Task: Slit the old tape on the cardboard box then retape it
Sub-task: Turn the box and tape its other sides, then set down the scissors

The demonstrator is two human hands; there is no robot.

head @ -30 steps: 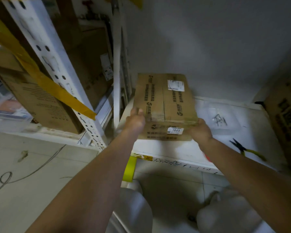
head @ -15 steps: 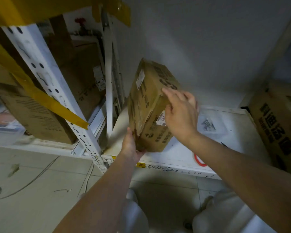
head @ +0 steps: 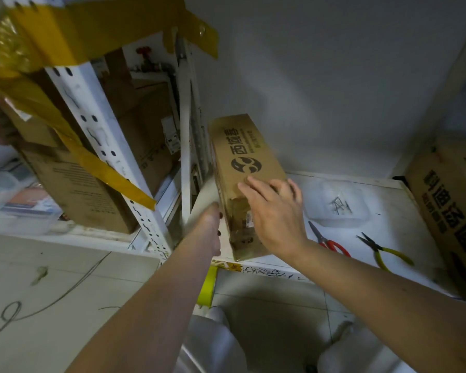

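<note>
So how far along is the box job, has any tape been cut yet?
No cutting is visible yet. Both hands, left and right, are steadying the cardboard box on its side. The red-handled scissors lie untouched; slitting and retaping remain.

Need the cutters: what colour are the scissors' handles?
Red, on the scissors, clearest in the head view.

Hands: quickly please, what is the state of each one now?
Left hand: against the left side of the cardboard box; fingers hidden, cannot be told.
Right hand: open, fingers resting straight on the box top.
</note>
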